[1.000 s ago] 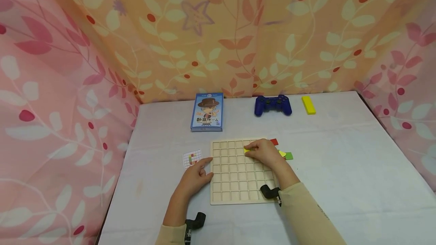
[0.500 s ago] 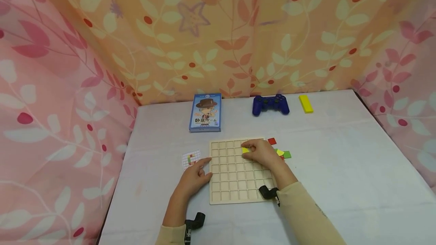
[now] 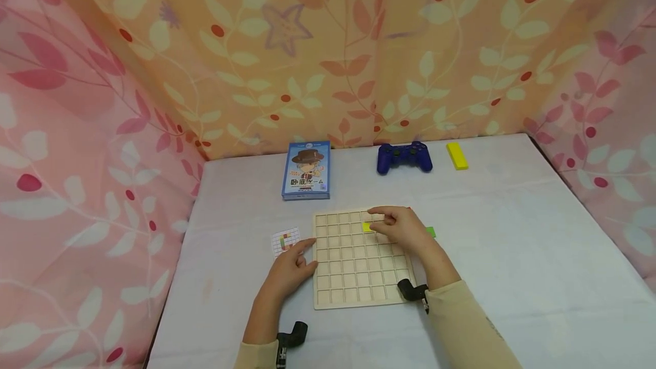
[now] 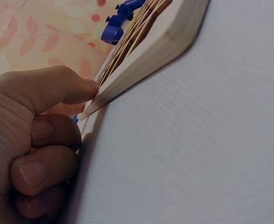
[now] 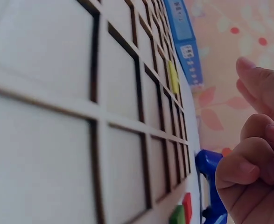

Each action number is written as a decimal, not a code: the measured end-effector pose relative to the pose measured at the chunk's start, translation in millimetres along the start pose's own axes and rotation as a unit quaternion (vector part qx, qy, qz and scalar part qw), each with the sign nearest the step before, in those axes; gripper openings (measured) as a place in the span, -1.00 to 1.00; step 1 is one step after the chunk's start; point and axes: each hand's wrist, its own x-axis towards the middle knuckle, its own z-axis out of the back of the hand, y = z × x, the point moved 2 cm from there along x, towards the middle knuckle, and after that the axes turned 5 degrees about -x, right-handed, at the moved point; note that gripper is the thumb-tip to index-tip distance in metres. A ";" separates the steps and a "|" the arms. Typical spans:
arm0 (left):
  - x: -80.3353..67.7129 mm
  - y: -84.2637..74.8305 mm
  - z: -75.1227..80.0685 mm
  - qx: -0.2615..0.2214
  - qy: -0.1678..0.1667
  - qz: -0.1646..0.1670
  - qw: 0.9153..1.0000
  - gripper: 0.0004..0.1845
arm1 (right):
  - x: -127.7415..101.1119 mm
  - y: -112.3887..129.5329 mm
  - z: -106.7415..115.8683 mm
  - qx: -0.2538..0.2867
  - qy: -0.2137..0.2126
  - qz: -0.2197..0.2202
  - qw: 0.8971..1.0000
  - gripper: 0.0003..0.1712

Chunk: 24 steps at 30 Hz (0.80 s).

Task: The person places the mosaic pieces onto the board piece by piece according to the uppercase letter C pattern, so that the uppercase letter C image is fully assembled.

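A wooden grid board (image 3: 343, 266) lies flat on the table. My left hand (image 3: 289, 269) rests at its left edge, index finger and thumb tip against the frame; in the left wrist view one fingertip touches the wooden rim and the other fingers are curled in. A yellow tile (image 3: 367, 227) sits in a cell of the second row from the top. My right hand (image 3: 405, 229) hovers over the board's upper right, thumb and index finger spread apart with nothing between them. From the right wrist view, the yellow tile (image 5: 173, 77) stands apart from that hand.
A small pattern card (image 3: 285, 240) lies left of the board. A green tile (image 3: 431, 232) shows past the right hand, which covers other pieces. Farther back are a blue box (image 3: 306, 171), a blue game controller (image 3: 405, 157) and a yellow block (image 3: 457, 156).
My right hand has let go of the yellow tile and drawn back to the right, its thumb and index finger apart. The left hand stays at the board's edge.
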 end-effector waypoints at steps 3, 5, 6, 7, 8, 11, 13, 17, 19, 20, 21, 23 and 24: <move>-0.4 0.9 1.1 -0.001 -0.001 0.000 1.000 -0.40 | -1.0 2.8 9.5 0.017 -0.016 0.005 1.000 -0.53; -0.5 1.1 1.5 -0.002 0.000 -0.001 1.000 -0.40 | -2.0 3.0 15.9 0.026 -0.025 0.003 0.999 -0.52; -0.3 1.1 1.6 -0.001 0.000 -0.001 1.000 -0.40 | -2.6 2.5 19.1 0.033 -0.030 -0.003 0.999 -0.53; -0.2 1.1 1.5 0.000 0.000 -0.002 1.000 -0.40 | -3.2 2.3 22.3 0.037 -0.036 -0.006 0.999 -0.53; 0.0 1.0 1.5 0.001 0.000 -0.003 1.000 -0.40 | -3.9 1.9 25.3 0.041 -0.041 -0.010 0.998 -0.54; 0.8 0.6 1.3 0.004 -0.001 -0.004 1.000 -0.40 | -6.0 -0.3 33.4 0.053 -0.053 -0.020 0.997 -0.53; 1.0 0.6 1.2 0.006 -0.001 -0.004 1.000 -0.40 | -7.2 -2.1 38.1 0.062 -0.058 -0.022 0.996 -0.51; 0.0 0.7 0.8 0.005 0.001 0.003 1.000 -0.40 | -8.7 -6.9 45.8 0.062 -0.068 -0.025 0.995 -0.47; -0.5 0.5 0.5 0.004 0.002 0.004 1.000 -0.40 | -8.9 -10.4 48.8 0.058 -0.073 -0.029 0.995 -0.46; -0.6 0.4 0.4 0.003 0.002 0.004 1.000 -0.40 | -9.1 -12.0 50.3 0.054 -0.074 -0.031 0.995 -0.46; -0.6 0.1 0.4 0.003 0.001 0.004 1.000 -0.40 | -9.1 -13.5 51.7 0.052 -0.076 -0.034 0.995 -0.46; -0.8 -0.4 0.4 0.001 0.001 0.003 1.000 -0.40 | -9.2 -16.7 54.2 0.047 -0.080 -0.042 0.995 -0.47; -0.8 -0.6 0.4 0.000 0.001 0.002 1.000 -0.40 | -9.1 -18.4 55.3 0.044 -0.081 -0.048 0.995 -0.48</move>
